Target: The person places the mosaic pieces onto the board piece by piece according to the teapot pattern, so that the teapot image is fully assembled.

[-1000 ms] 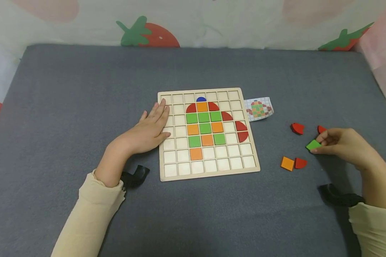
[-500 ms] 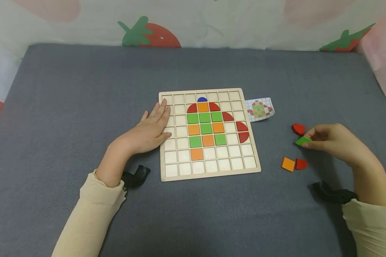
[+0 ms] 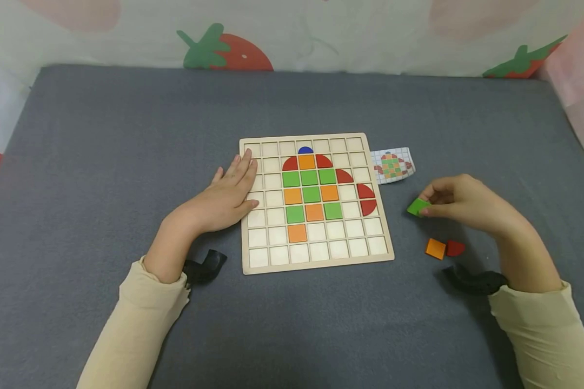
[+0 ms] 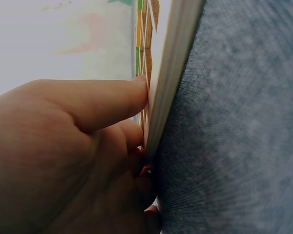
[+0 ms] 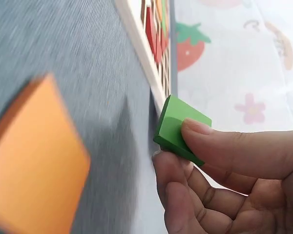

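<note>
My right hand (image 3: pixel 467 205) pinches a green square tile (image 3: pixel 418 207) between thumb and fingers, to the right of the wooden grid board (image 3: pixel 316 264). In the right wrist view the green tile (image 5: pixel 178 126) is held above the cloth. My left hand (image 3: pixel 214 202) lies with straight fingers on the board's left edge; in the left wrist view its thumb (image 4: pixel 112 100) touches the rim. Set in the board's cells are several green and orange squares, several red quarter-round tiles and a blue half-round tile (image 3: pixel 305 150).
A printed pattern card (image 3: pixel 393 165) sticks out from the board's right side. An orange square tile (image 3: pixel 435 249) and a red quarter-round tile (image 3: pixel 455 248) lie side by side on the grey cloth (image 3: pixel 297 324), below the right hand. A strawberry-print sheet (image 3: pixel 370 38) hangs behind.
My right hand has carried the green tile leftward, closer to the board. Red tiles that showed near that hand are now out of sight behind it. The left hand stays in place.
</note>
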`<state>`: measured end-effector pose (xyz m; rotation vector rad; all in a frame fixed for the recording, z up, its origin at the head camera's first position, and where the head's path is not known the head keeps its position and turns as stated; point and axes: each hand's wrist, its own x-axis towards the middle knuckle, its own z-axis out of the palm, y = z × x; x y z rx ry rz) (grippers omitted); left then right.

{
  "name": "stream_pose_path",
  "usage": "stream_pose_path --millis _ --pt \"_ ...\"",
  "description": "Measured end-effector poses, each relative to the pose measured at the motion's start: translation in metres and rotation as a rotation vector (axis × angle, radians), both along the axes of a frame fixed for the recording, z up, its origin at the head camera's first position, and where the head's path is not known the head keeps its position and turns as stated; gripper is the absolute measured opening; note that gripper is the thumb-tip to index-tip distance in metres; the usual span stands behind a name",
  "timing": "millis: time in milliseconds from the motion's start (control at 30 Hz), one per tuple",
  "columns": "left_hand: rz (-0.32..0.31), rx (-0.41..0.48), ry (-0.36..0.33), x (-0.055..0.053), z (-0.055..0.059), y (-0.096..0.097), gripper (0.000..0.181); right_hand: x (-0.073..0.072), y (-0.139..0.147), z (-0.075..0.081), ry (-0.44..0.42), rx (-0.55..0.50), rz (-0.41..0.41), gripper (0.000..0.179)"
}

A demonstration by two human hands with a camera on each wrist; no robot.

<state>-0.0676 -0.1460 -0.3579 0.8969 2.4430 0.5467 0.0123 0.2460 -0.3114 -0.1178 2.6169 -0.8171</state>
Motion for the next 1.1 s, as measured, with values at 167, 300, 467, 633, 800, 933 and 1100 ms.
stream_pose_path --millis 167,300,467,633,800,933,1100 --pt "-0.002 0.002 -0.004 0.000 0.001 0.000 0.068 -0.006 -0.017 0.002 -0.007 -0.026 0.041 0.010" --pt "-0.003 0.004 -0.005 0.000 0.001 0.000 0.068 -0.010 -0.029 0.002 -0.013 -0.024 0.060 0.011" --pt "-0.003 0.004 0.003 0.000 0.000 0.000 0.068 -0.013 -0.046 0.003 -0.020 -0.036 0.087 0.010" --pt "0.000 0.001 0.004 0.001 0.000 0.000 0.068 -0.017 -0.064 0.000 -0.011 -0.068 0.106 0.012" --pt "0.000 0.002 0.004 0.001 0.001 0.000 0.068 -0.019 -0.080 -0.003 -0.007 -0.123 0.132 0.011" --pt "0.002 0.000 0.005 0.000 0.001 -0.001 0.068 -0.023 -0.094 -0.006 0.018 -0.138 0.183 0.011" --pt "0.002 0.003 0.007 0.000 0.000 -0.002 0.068 -0.025 -0.112 -0.011 0.024 -0.142 0.239 0.013"
